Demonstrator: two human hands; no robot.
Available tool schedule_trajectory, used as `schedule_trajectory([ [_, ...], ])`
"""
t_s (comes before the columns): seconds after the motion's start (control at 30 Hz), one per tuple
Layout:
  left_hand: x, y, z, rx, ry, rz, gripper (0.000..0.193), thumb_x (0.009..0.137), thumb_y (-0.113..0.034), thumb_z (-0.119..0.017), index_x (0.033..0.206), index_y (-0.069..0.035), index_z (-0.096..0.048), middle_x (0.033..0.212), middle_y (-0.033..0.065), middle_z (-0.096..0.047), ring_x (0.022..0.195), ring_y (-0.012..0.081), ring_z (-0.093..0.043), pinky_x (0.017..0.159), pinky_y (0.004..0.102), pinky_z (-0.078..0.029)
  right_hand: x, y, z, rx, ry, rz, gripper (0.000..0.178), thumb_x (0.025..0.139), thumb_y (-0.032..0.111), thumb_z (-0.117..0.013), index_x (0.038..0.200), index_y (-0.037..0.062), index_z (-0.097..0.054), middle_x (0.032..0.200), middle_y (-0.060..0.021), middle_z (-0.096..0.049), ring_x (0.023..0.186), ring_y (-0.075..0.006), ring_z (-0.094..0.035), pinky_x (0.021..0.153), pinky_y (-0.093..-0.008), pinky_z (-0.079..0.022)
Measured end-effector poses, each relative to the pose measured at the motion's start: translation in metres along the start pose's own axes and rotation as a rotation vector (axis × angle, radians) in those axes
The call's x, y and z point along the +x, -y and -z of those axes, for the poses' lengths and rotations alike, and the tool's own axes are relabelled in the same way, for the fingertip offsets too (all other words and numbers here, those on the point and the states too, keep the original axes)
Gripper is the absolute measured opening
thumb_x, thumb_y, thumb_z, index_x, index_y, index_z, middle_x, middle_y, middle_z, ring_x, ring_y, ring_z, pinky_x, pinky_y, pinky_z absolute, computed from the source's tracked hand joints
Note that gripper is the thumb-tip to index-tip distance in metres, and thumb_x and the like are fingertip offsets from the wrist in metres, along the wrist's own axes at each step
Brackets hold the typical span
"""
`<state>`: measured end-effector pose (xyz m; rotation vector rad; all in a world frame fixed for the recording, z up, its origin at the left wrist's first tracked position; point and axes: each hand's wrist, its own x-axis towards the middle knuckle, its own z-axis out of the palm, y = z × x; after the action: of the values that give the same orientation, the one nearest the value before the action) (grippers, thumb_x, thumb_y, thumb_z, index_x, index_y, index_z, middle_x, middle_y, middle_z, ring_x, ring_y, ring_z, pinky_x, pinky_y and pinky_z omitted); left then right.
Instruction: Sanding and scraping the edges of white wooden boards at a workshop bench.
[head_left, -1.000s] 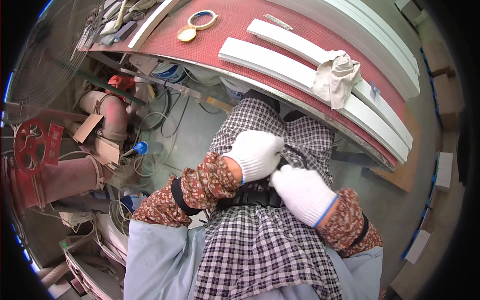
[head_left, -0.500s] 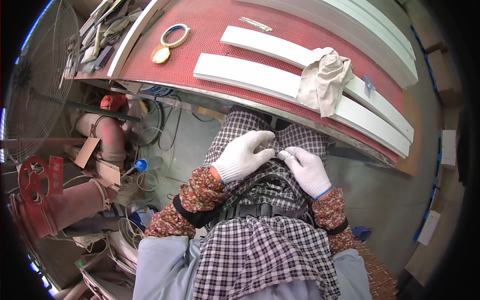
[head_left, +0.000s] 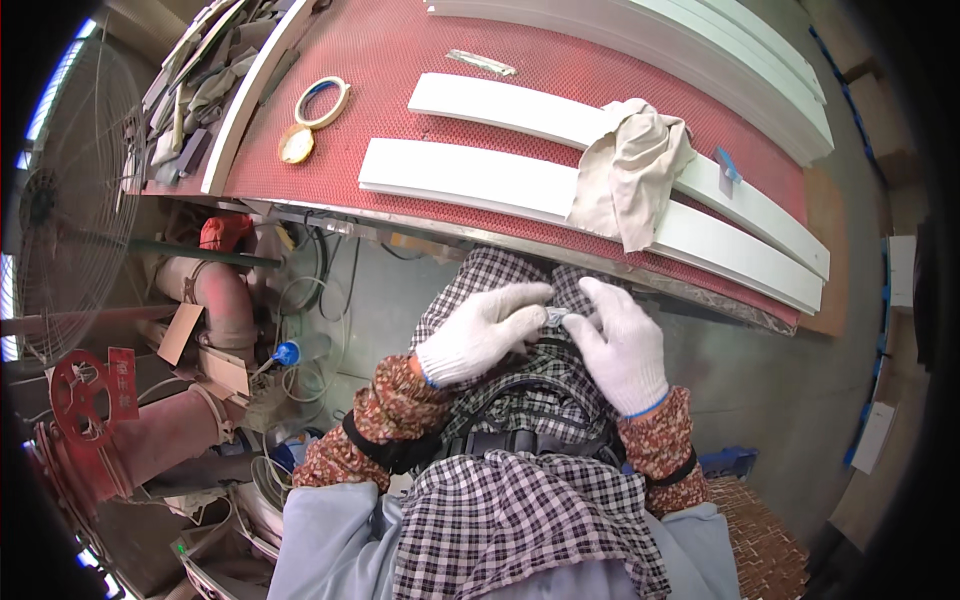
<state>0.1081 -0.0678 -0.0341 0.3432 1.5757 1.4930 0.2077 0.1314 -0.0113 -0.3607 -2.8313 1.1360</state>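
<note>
Both my hands wear white knitted gloves and are held close together over my lap, in front of a checked apron (head_left: 530, 510). Between them is a small pale, crumpled-looking piece (head_left: 554, 317), too small to name. My left hand (head_left: 485, 332) is closed on it at the thumb tip, other fingers curled below. The thumb of my right hand (head_left: 622, 345) comes up to its other side, while the index finger stands raised and apart. Beyond the hands, a beige cloth (head_left: 632, 175) lies draped across two long white strips (head_left: 470, 172) on the red-topped table.
On the red table (head_left: 390, 75) lie a roll of tape (head_left: 340, 100), a small round tin (head_left: 296, 145), a blue-handled tool (head_left: 728, 165) and more white strips at the back. A large fan (head_left: 75, 190) and red pipes (head_left: 165, 420) stand at my left.
My right hand's index finger has lifted away from the thumb, and the hand has opened. The small piece now shows between the hands. The whole view has shifted slightly.
</note>
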Motion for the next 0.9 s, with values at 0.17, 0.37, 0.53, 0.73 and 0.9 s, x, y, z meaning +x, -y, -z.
schedule_trajectory([
  [0.17, -0.016, -0.012, -0.005, -0.351, 0.066, 0.039, 0.05, 0.111, -0.032, -0.058, 0.142, 0.007, -0.059, 0.118, 0.0132, -0.073, 0.098, 0.0169, -0.071, 0.089, 0.0306, -0.059, 0.007, 0.015, -0.033, 0.16, -0.086, 0.154, 0.045, 0.096, 0.025, -0.075, 0.133, 0.0015, -0.066, 0.123, -0.0215, -0.072, 0.106, -0.0355, -0.074, 0.09, -0.0424, -0.061],
  [0.37, -0.027, 0.015, 0.008, -0.379, -0.336, -0.058, 0.03, 0.11, -0.023, -0.059, 0.114, 0.005, -0.068, 0.104, 0.0098, -0.073, 0.087, 0.0145, -0.067, 0.076, 0.0283, -0.055, 0.021, 0.039, -0.068, 0.213, -0.065, 0.303, 0.041, 0.103, 0.018, -0.061, 0.139, -0.0016, -0.056, 0.119, -0.0229, -0.069, 0.104, -0.0383, -0.072, 0.088, -0.0452, -0.061],
  [0.53, -0.021, 0.016, 0.057, -0.405, -0.715, -0.286, 0.026, 0.112, -0.024, -0.055, 0.103, -0.003, -0.066, 0.086, 0.001, -0.063, 0.071, 0.0071, -0.055, 0.061, 0.0214, -0.045, 0.017, 0.057, -0.056, 0.304, 0.268, 0.603, 0.05, 0.102, 0.008, -0.05, 0.147, -0.0119, -0.044, 0.123, -0.0309, -0.06, 0.113, -0.0434, -0.064, 0.1, -0.0493, -0.053],
  [0.73, -0.018, -0.016, 0.037, -0.618, -0.752, -0.288, 0.031, 0.114, -0.032, -0.05, 0.109, -0.002, -0.06, 0.089, 0.0065, -0.062, 0.073, 0.0154, -0.061, 0.065, 0.0289, -0.054, -0.024, 0.055, -0.04, 0.628, 0.432, 0.405, 0.043, 0.1, 0.006, -0.059, 0.139, -0.01, -0.052, 0.111, -0.0302, -0.065, 0.1, -0.0466, -0.066, 0.089, -0.0475, -0.055],
  [0.9, -0.01, -0.032, 0.014, -0.57, -0.6, -0.404, 0.032, 0.115, -0.033, -0.05, 0.106, -0.004, -0.061, 0.078, 0.005, -0.06, 0.064, 0.0147, -0.058, 0.057, 0.0304, -0.05, 0.006, 0.054, -0.036, 0.913, 0.538, 0.159, 0.025, 0.104, 0.014, -0.063, 0.118, -0.0067, -0.059, 0.085, -0.0196, -0.063, 0.071, -0.0316, -0.064, 0.065, -0.039, -0.051],
])
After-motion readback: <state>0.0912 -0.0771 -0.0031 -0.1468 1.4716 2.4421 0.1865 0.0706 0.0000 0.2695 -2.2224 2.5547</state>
